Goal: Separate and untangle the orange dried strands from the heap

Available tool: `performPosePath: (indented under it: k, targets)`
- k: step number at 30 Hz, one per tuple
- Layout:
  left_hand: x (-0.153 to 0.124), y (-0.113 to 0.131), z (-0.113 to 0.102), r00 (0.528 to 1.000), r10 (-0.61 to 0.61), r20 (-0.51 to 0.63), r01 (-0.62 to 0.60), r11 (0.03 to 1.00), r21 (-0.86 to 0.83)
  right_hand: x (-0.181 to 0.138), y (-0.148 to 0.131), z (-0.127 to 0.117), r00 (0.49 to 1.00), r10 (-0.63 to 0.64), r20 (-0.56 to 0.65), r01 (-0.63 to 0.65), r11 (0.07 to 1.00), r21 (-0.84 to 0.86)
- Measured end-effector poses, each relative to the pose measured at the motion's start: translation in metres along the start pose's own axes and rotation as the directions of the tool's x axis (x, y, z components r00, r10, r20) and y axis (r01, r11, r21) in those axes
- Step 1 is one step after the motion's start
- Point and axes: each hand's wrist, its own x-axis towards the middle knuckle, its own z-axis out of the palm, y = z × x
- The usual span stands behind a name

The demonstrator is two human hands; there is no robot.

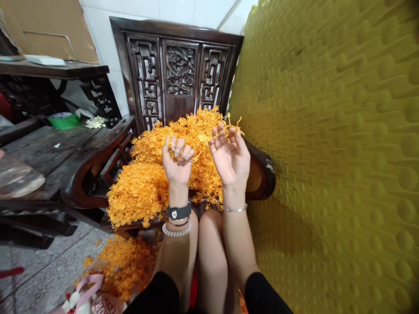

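Palm up, my left hand (pixel 178 161) has its fingers curled over several small orange branched sprigs, which look like plastic flower parts. Between the thumb and fingertips of my right hand (pixel 231 159) is an orange sprig (pixel 240 126), its thin branched ends sticking up past the fingers. The two hands are side by side and apart, over a large heap of the same orange sprigs (pixel 147 192). That heap spreads over the seat of a dark carved wooden chair (pixel 180 104), behind and around the hands.
More orange sprigs (pixel 124 261) lie on the floor at lower left, beside a bag with a pink handle (pixel 90 283). A dark wooden table (pixel 42 144) on the left bears a green tape roll (pixel 63 121) and a clear plastic bag (pixel 19 176). A yellow textured mat (pixel 327 152) stands close on the right.
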Motion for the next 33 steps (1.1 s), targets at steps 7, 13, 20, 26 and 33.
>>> performPosePath:
  k: [7, 13, 20, 26, 33]
  targets:
    - [-0.003, -0.006, 0.01, 0.965, 0.24, -0.104, -0.202, 0.937, 0.286, -0.002, 0.004, -0.005, 0.995, -0.095, 0.031, 0.098, 0.983, -0.153]
    - [-0.001, 0.005, 0.007, 0.98, 0.191, -0.055, -0.155, 0.908, 0.389, -0.011, -0.004, 0.002, 0.992, -0.125, 0.021, 0.122, 0.898, -0.423]
    - [0.0, -0.006, 0.005, 0.994, 0.001, 0.109, -0.08, 0.681, 0.728, 0.0, 0.005, 0.004, 0.996, -0.059, 0.073, 0.087, 0.872, -0.482]
    - [0.003, -0.002, -0.003, 0.972, -0.212, 0.105, 0.055, 0.636, 0.769, 0.008, 0.019, -0.005, 0.995, -0.038, 0.091, 0.078, 0.869, -0.489]
    - [0.001, 0.004, -0.01, 0.931, -0.362, -0.051, 0.282, 0.624, 0.729, 0.013, 0.031, -0.012, 0.997, 0.024, 0.073, 0.015, 0.874, -0.485]
